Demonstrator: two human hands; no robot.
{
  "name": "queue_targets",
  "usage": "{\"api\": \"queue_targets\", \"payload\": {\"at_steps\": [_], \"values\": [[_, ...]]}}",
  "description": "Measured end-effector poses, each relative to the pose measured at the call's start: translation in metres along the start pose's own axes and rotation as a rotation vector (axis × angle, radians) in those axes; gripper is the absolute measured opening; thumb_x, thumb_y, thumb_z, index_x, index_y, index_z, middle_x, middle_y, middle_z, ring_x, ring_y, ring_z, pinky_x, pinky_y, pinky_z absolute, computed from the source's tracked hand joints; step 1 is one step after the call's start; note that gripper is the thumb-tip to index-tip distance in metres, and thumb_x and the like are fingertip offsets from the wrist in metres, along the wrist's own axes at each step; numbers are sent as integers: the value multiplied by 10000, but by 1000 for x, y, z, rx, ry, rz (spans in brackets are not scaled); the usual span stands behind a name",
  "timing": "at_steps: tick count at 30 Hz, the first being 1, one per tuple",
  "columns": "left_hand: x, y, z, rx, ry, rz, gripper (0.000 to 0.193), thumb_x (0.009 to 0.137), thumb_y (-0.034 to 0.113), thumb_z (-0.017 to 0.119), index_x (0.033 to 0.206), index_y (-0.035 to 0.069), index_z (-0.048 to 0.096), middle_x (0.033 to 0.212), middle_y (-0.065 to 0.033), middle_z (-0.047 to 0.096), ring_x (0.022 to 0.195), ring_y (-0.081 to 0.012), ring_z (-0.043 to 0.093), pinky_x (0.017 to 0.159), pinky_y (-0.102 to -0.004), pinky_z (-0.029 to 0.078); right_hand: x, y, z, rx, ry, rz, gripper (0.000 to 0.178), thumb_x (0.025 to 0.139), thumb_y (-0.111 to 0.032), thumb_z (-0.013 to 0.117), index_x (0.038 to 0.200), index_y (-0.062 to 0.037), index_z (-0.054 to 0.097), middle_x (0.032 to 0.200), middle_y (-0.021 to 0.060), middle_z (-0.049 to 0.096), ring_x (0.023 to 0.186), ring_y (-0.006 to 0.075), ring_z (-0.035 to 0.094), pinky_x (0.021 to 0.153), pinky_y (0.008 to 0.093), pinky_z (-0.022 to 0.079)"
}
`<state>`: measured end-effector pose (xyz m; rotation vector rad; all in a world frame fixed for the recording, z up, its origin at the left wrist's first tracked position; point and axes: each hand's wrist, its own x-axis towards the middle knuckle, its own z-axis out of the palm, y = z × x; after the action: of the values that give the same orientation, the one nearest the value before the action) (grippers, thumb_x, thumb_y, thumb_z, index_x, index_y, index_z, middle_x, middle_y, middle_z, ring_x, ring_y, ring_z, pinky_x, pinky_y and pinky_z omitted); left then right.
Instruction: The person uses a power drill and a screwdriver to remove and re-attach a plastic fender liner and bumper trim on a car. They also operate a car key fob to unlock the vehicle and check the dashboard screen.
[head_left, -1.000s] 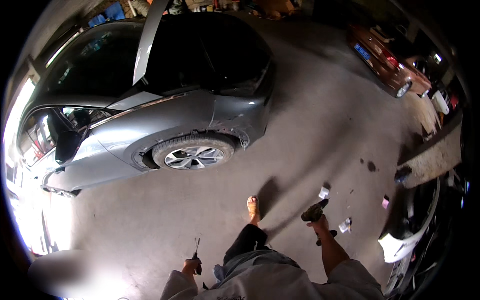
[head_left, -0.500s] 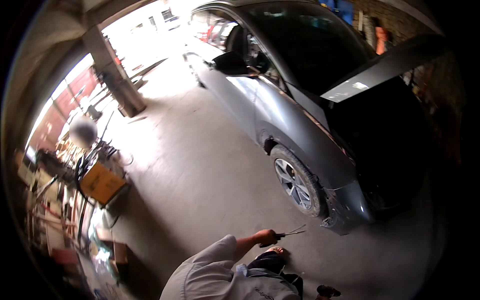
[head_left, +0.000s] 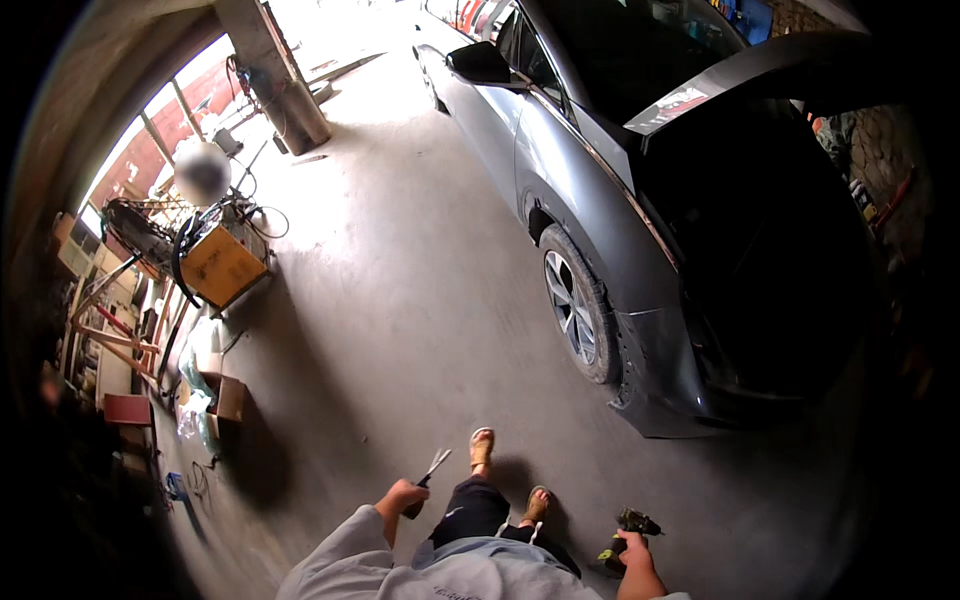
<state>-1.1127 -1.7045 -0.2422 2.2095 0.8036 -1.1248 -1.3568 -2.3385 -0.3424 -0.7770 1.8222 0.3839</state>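
Observation:
My left hand is closed around the dark handle of a tool with two thin, pale metal prongs, spread slightly apart. Its exact kind is too small to tell. On the other side of my body, my right hand grips a cordless drill in dark and yellow-green; my fingers partly hide its handle. Ahead and to the right stands a grey car with its hood raised. The front wheel faces my side, and the front bumper corner is nearest to me. Neither tool touches the car.
On the left stands an orange box-shaped machine with hoses and cables. Closer by sits an open cardboard box with plastic wrapping. A pillar rises farther back. Concrete floor runs between these and the car.
My view has shifted, and the car now sits higher in it. My left hand and pronged tool appear farther left, prongs pointing upward. My right hand with the drill has come into clear view.

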Motion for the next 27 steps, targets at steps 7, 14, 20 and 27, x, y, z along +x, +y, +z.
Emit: {"api": "queue_targets", "payload": {"at_steps": [7,14,20,27], "values": [[-53,-50,22,-266,13,-127,372,664,306,865,803,-11,728,755,-71,683,679,-194,668,620,-364,531,-66,-20,21,-528,-438,-83,324,800,-32,827,1060,-44,634,886,97,685,764,279,666,652,492,538],[-20,34,53,-255,-85,69,306,720,285,836,743,8,710,694,-62,655,595,-163,630,537,-346,496,-85,8,92,-831,-350,-485,588,722,-61,879,1256,-40,634,1084,109,713,1005,251,667,865,475,525],[68,70,130,-443,-221,81,314,783,242,834,863,15,632,773,-73,659,637,-181,658,564,-346,547,33,35,185,-930,-277,-602,646,658,-86,864,1242,-1,599,1115,190,700,1039,322,670,914,456,527],[229,93,261,-733,-420,19,270,903,245,764,897,64,563,800,-62,646,618,-198,650,561,-361,566,173,-4,316,-1185,-99,-645,729,664,-148,872,1299,-6,544,1174,205,676,1110,337,653,930,421,517]]}}
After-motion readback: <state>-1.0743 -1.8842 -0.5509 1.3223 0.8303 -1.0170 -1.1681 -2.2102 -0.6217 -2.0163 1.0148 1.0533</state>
